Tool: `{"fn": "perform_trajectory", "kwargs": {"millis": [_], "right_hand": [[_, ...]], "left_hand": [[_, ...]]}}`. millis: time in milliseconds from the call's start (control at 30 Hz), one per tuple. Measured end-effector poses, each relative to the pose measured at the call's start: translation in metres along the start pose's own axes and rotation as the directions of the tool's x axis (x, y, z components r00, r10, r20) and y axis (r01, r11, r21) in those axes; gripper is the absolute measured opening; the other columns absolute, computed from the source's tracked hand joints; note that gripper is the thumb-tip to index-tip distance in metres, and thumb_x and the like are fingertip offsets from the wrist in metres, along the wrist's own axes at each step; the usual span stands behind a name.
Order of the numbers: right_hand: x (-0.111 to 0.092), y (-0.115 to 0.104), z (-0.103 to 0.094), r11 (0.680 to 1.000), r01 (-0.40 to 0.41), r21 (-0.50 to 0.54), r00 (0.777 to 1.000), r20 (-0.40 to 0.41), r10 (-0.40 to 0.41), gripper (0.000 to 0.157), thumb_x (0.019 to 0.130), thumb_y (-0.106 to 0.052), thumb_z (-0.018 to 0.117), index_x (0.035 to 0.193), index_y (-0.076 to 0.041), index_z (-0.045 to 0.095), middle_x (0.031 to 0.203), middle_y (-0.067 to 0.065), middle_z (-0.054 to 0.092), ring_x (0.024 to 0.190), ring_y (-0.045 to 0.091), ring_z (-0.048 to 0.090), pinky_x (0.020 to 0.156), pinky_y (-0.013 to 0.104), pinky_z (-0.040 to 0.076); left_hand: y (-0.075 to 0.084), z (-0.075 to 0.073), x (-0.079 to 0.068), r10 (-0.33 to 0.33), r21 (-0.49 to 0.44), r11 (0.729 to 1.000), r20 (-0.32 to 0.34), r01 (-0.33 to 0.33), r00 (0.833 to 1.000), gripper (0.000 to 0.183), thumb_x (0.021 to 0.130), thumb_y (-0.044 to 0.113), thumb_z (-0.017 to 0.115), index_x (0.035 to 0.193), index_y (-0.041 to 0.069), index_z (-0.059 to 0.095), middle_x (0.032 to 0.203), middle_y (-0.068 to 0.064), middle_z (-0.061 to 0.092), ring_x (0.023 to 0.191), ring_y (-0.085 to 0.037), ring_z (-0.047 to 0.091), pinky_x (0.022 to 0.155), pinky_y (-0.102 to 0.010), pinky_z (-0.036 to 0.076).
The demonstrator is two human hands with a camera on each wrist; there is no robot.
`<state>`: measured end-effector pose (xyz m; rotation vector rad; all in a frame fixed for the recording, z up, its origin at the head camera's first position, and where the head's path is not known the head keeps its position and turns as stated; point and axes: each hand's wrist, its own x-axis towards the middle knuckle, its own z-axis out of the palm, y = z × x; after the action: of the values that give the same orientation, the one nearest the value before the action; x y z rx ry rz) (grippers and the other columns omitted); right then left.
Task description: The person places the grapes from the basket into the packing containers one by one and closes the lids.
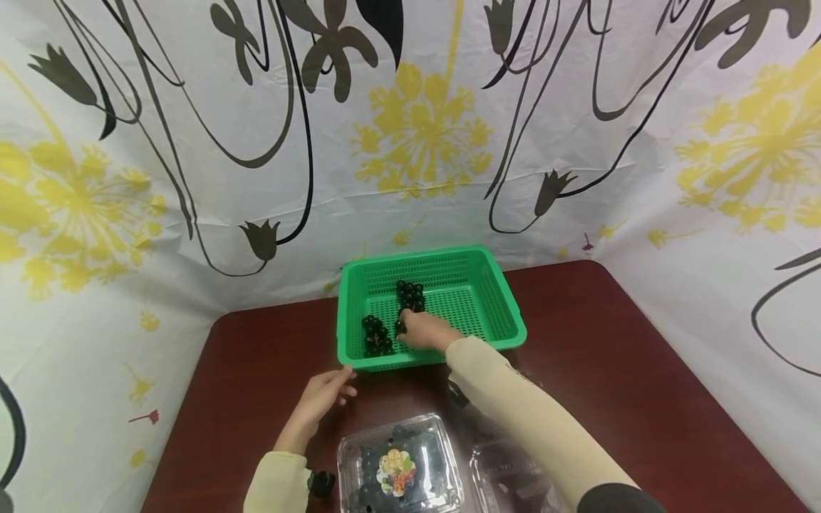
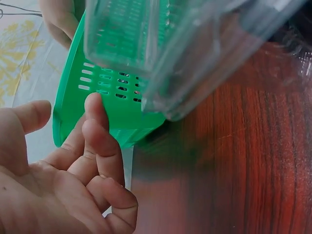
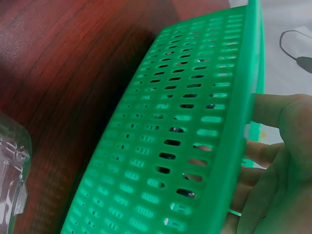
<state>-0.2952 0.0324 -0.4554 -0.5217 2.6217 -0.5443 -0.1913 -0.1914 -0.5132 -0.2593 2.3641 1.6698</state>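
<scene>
A green plastic basket [image 1: 517, 320] stands at the back of the table with bunches of dark grapes inside. My right hand [image 1: 428, 332] reaches over its front rim and pinches the bunch of grapes [image 1: 410, 293] near the middle, a dark grape showing between thumb and fingers. Left of it lies another bunch of grapes [image 1: 375, 335]. In the right wrist view the basket wall hides the fingertips of the right hand [image 3: 282, 161]. My left hand [image 1: 323, 395] is at the basket's front left corner, fingers loosely bent and holding nothing; the left wrist view shows its palm [image 2: 53, 195].
A clear lidded box [image 1: 436, 456] of dark grapes with a fruit sticker sits at the table's front. Beside it, partly under the right forearm, is another clear plastic container [image 1: 507, 463]. Patterned white cloth [image 1: 423, 214] hangs behind the dark red table [image 1: 256, 370].
</scene>
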Motion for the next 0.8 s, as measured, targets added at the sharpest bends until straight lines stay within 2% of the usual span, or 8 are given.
{"fn": "perform_trajectory", "kwargs": {"millis": [233, 467, 700, 800], "right_hand": [[0.005, -0.008, 0.007, 0.998, -0.029, -0.054, 0.997, 0.071, 0.033, 0.066, 0.099, -0.033, 0.053, 0.152, -0.006, 0.024, 0.149, 0.012, 0.044, 0.132, 0.031, 0.048, 0.103, 0.050, 0.043], [0.012, -0.012, 0.014, 0.995, -0.073, -0.073, 0.994, 0.082, 0.079, 0.067, 0.099, -0.034, 0.053, 0.153, -0.009, 0.023, 0.151, 0.011, 0.041, 0.136, 0.031, 0.044, 0.106, 0.050, 0.040], [0.016, -0.014, 0.019, 0.996, -0.062, -0.069, 0.995, 0.080, 0.067, 0.063, 0.099, -0.032, 0.053, 0.152, -0.011, 0.027, 0.151, 0.009, 0.041, 0.136, 0.030, 0.044, 0.107, 0.051, 0.038], [0.019, -0.016, 0.020, 0.995, -0.057, -0.085, 0.995, 0.076, 0.064, 0.062, 0.099, -0.032, 0.054, 0.152, -0.012, 0.028, 0.152, 0.008, 0.040, 0.136, 0.029, 0.044, 0.106, 0.050, 0.039]], "left_hand": [[-0.002, 0.004, 0.003, -0.003, 0.010, 1.000, 0.011, 0.002, 1.000, 0.061, 0.096, 0.052, 0.051, 0.127, 0.001, 0.059, 0.089, -0.008, 0.069, 0.082, -0.024, 0.060, 0.085, -0.043, 0.047], [-0.001, 0.005, 0.006, 0.000, 0.000, 1.000, 0.015, 0.000, 1.000, 0.060, 0.096, 0.051, 0.051, 0.127, 0.001, 0.059, 0.090, -0.008, 0.068, 0.080, -0.023, 0.059, 0.084, -0.042, 0.047], [0.003, 0.005, 0.006, 0.014, -0.016, 1.000, 0.009, -0.014, 1.000, 0.045, 0.098, 0.040, 0.052, 0.112, -0.002, 0.062, 0.088, -0.007, 0.066, 0.075, -0.019, 0.056, 0.082, -0.041, 0.046], [0.005, 0.004, 0.007, 0.007, -0.016, 1.000, -0.007, -0.007, 1.000, 0.042, 0.098, 0.039, 0.053, 0.106, 0.000, 0.064, 0.086, -0.005, 0.065, 0.073, -0.017, 0.055, 0.076, -0.038, 0.045]]}}
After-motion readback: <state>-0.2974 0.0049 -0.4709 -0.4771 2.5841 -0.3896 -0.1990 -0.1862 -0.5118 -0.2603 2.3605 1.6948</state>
